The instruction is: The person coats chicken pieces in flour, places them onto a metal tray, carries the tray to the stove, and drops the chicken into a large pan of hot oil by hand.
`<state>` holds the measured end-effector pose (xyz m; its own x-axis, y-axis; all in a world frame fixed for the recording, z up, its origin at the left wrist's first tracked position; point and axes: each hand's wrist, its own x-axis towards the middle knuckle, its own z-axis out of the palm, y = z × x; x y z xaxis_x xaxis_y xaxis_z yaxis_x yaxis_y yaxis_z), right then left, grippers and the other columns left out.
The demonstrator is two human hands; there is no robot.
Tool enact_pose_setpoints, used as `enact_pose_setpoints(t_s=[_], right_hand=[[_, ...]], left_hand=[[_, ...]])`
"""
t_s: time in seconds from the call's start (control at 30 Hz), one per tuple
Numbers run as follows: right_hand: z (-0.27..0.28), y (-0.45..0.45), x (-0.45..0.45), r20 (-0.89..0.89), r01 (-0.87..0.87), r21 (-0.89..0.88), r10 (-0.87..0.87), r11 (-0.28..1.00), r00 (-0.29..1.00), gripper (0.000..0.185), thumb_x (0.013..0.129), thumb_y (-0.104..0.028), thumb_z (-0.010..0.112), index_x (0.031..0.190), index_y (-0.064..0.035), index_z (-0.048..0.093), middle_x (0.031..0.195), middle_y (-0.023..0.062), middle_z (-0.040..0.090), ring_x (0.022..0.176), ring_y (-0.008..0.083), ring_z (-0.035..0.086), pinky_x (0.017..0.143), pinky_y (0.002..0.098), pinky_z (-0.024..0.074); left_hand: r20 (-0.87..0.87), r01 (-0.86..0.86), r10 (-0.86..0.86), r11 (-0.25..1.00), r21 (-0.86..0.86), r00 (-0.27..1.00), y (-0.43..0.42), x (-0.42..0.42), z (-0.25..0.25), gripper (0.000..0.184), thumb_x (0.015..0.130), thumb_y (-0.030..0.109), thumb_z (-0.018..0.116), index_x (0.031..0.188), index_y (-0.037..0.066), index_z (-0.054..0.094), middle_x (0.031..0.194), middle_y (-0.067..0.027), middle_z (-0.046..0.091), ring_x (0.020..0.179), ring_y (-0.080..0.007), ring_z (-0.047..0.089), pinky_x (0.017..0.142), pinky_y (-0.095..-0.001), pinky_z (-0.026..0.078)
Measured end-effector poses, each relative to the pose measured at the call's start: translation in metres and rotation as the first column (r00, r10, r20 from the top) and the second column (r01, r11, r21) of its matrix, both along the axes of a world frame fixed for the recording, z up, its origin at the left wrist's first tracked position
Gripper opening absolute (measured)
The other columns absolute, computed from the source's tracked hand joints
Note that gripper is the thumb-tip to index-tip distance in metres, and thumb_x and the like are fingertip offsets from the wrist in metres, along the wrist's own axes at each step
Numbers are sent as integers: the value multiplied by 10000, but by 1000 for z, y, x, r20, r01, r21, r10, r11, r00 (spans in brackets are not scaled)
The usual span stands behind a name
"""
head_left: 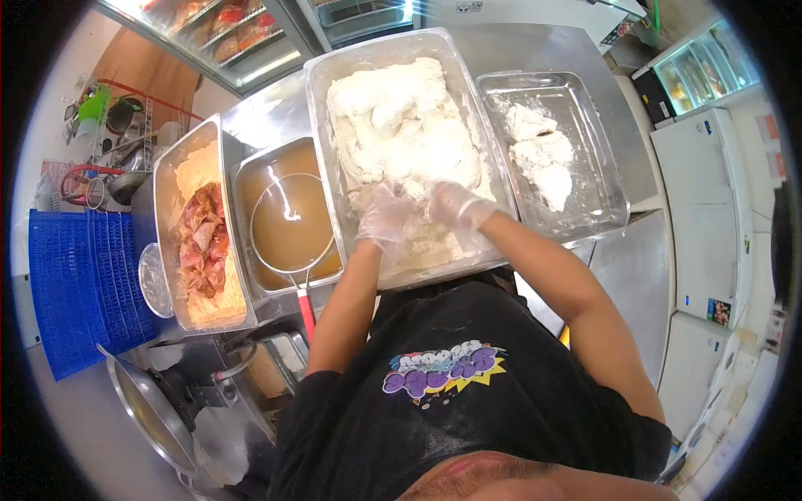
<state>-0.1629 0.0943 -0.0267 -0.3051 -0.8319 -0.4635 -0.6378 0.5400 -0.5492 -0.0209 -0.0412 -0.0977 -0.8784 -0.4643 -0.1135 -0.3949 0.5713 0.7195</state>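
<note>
My left hand (384,219) and my right hand (458,205) both wear clear plastic gloves and reach into the near half of a deep metal pan (319,125). White flour (401,154) is heaped in this pan, highest toward the far end. The fingers of both hands are sunk in the flour and curl inward. Between them the flour looks lumpy, and whether a piece lies under it is hidden. To the right, a shallow metal tray (597,179) holds several flour-coated pieces (541,154).
Left of the flour pan stands a pan of brownish liquid (288,225) with a red-handled strainer (307,313) in it. Farther left, raw meat (203,242) lies on orange-tinted powder in another metal pan (159,217). Blue crates (83,284) and a wok (150,409) are at the left.
</note>
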Motion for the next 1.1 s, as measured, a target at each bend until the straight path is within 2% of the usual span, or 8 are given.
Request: enact_pose_setpoints(t_s=[0.13,0.27,0.5,0.6,0.7,0.8,0.9,1.1], right_hand=[[2,-4,-4,122,65,185,-89,981,989,308,887,-236,720,1001,47,767,1035,311,724,989,391,723,888,462,550],[0,-16,-2,-69,-172,220,191,960,979,307,887,-250,717,1031,13,781,1047,268,742,997,403,722,899,475,556],[19,-9,15,-38,150,107,-147,983,988,301,893,-253,696,1075,-28,779,1077,237,747,1016,397,721,912,465,558],[15,-9,32,182,498,-221,-466,839,866,357,872,-291,713,1113,-33,760,1094,199,757,1034,367,730,908,433,571],[0,-18,18,-134,-23,193,50,981,990,345,870,-270,709,1115,-32,753,1077,204,752,1027,361,729,889,430,575],[-43,-22,31,-331,20,168,37,986,943,328,862,-253,707,1106,-41,762,1087,208,753,1035,346,732,887,436,578],[-56,-23,39,-74,418,27,-416,908,907,325,841,-242,724,1102,-55,768,1094,202,758,1032,340,737,887,443,582],[21,-14,36,-124,187,-5,-187,982,975,294,874,-193,711,1111,-23,745,1086,252,737,1030,381,724,873,464,571]], left_hand=[[146,-130,93,954,271,985,0,-3,55,357,821,230,753,1048,-43,710,871,-241,718,802,-352,695,791,-464,544],[212,11,14,993,-117,977,3,-26,34,326,880,269,723,1015,-28,717,973,-249,717,917,-398,684,825,-491,523],[28,-95,95,996,1,995,11,-49,65,277,897,216,735,1030,-26,712,954,-272,705,917,-432,675,831,-493,526],[25,-116,114,991,62,993,10,-46,60,263,918,198,710,1056,-26,706,971,-275,704,937,-442,671,841,-496,524],[82,-82,79,996,23,993,14,-40,54,267,946,201,669,1070,-34,701,995,-286,702,968,-451,668,857,-504,518],[109,-132,129,991,21,986,15,-37,46,276,970,204,626,1064,-44,700,1013,-302,698,993,-461,665,877,-514,511],[85,-149,149,989,-8,985,18,-32,51,272,976,192,604,1058,-49,700,1013,-316,692,995,-469,663,889,-517,506],[9,-151,151,987,-48,988,8,-34,46,280,979,201,631,1102,-35,719,1014,-297,708,979,-450,676,858,-486,514]])
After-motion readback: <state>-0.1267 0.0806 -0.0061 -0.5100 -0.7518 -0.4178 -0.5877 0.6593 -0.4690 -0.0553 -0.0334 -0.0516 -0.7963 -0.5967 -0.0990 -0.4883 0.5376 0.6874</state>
